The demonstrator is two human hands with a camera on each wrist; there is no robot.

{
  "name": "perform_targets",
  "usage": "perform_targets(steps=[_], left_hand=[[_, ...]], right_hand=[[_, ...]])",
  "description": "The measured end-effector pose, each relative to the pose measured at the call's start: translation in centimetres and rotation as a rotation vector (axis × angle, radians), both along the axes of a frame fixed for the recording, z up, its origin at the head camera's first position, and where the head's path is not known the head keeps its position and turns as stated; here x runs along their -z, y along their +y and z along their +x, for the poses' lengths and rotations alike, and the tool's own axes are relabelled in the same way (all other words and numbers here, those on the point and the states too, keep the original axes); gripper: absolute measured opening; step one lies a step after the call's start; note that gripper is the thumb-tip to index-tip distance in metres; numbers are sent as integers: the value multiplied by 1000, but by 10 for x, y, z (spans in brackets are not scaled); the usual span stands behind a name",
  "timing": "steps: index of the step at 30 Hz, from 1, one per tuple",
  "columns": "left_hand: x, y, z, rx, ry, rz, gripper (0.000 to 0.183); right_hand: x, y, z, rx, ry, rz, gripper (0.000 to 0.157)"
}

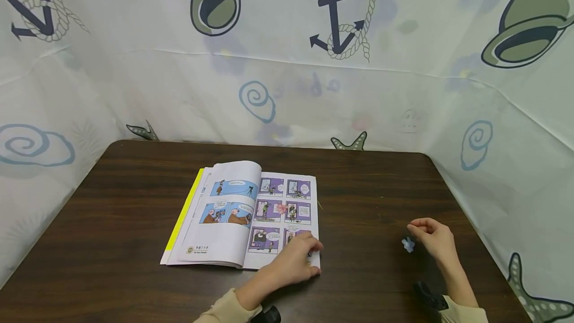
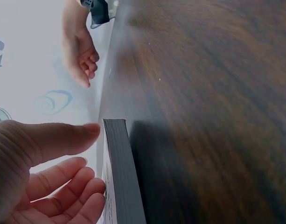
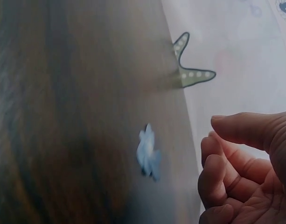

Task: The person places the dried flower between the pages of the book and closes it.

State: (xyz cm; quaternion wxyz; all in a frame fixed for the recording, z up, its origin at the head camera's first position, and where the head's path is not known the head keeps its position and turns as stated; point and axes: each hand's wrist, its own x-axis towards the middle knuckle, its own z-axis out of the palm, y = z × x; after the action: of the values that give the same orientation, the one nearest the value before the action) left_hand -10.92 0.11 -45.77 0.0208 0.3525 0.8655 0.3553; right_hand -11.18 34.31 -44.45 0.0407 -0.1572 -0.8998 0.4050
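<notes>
An open comic book (image 1: 226, 248) lies on the brown table, its left pages bulging up. On its right page sits a small pink flower (image 1: 281, 209). My left hand (image 1: 293, 260) rests over the lower right corner of that page, fingers loosely bent. In the left wrist view, the thumb is just off the corner of the book's thick edge (image 2: 119, 163). My right hand (image 1: 432, 238) hovers beside a small blue flower (image 3: 148, 153) on the table at the right. Its thumb and forefinger are close together with nothing between them.
The dark wood table (image 1: 358, 203) has rounded far corners. A white cloth (image 1: 287, 79) printed with anchors, shells and starfish hangs behind it and along both sides. Each wrist wears a black device, such as the one on the right wrist (image 1: 430, 295).
</notes>
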Motion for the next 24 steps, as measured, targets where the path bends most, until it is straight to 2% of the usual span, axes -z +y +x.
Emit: perform_targets(steps=[8,15,24], left_hand=[[2,1,-1,-17,-13,-8,35],[3,2,0,-3,16,-61,44],[3,1,0,-1,37,-70,40]], right_hand=[[7,10,5,-20,-102,29,27],[12,13,8,-37,-108,60,26],[16,15,7,-39,-133,75,27]])
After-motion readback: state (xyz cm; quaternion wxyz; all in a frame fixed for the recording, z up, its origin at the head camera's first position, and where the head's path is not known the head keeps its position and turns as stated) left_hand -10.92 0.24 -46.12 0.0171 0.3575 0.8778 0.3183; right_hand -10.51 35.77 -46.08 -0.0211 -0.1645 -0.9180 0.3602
